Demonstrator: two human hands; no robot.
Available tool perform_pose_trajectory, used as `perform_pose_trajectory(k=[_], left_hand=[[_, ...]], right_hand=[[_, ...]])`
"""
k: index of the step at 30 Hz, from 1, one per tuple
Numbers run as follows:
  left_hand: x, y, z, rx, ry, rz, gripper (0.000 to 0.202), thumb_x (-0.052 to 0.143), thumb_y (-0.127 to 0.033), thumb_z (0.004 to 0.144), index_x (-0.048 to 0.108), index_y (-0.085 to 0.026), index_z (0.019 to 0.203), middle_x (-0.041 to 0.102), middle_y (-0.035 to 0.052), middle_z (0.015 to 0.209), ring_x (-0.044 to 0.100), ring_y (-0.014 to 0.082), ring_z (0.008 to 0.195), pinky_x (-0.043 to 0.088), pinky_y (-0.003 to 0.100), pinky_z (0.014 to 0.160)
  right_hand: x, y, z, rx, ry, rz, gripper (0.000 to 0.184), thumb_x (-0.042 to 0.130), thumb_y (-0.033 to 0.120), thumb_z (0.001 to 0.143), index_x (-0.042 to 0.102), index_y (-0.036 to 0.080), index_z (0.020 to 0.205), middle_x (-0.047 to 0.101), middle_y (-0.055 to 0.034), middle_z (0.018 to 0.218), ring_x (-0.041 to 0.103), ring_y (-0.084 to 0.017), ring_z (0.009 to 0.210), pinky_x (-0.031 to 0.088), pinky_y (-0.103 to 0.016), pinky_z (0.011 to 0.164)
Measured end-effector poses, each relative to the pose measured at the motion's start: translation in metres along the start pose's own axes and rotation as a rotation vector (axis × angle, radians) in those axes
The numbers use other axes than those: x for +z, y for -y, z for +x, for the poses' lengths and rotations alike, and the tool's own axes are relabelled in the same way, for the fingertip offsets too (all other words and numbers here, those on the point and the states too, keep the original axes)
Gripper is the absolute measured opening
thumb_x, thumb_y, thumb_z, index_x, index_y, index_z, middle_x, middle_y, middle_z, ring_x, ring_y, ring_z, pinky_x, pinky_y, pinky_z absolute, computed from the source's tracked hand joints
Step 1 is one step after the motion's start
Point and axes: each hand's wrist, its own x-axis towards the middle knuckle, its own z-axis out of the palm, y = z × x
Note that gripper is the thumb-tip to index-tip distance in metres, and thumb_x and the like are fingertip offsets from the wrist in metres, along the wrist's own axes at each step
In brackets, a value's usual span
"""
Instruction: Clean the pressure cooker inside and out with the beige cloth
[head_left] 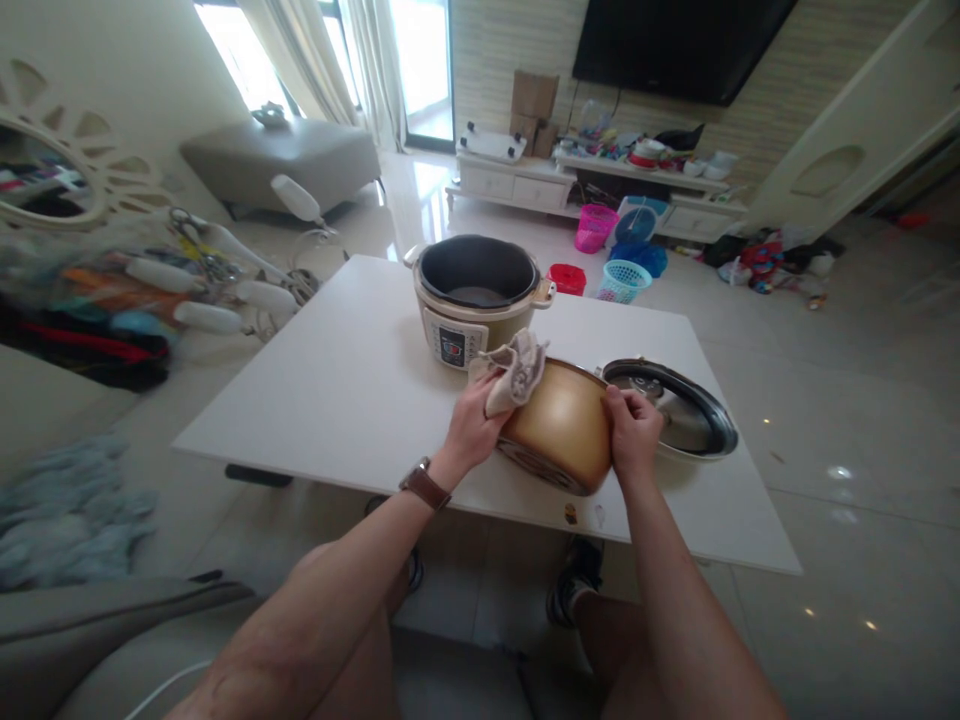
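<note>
A gold-coloured inner pot (566, 425) is tilted above the near part of the white table. My right hand (636, 425) grips its rim on the right side, thumb and fingers closed. A bunched, pale cloth (517, 372) is held in my left hand (480, 415), pressed against the pot's upper left side. Just beyond stands the cooker body (480, 310), open at the top, with a dark interior and a control panel facing me. To the right, the cooker lid (679, 410) lies underside up, partly hidden behind my right hand.
The white table (300, 380) spans the space before me; two small marks or stickers show near its front edge. Beyond it on the floor are a pink basket (596, 228), a light-blue basket (625, 280) and a red container (567, 279). A lamp with white shades (262, 295) stands left.
</note>
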Motion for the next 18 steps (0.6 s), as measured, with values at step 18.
perform_pose_trajectory(k=[18], left_hand=[[0.008,0.055,0.016,-0.664,-0.316,-0.404,0.034,0.073,-0.043,0.087,0.082,-0.017,0.106,0.082,0.0128,0.123,0.072,0.0330,0.127,0.051,0.048,0.116]], right_hand=[[-0.003,-0.042,0.001,0.144,0.010,0.081,0.074,0.068,0.094,0.072,0.050,0.023,0.061,0.041,0.0058,0.060,0.034,-0.011,0.060,0.027,-0.027,0.056]])
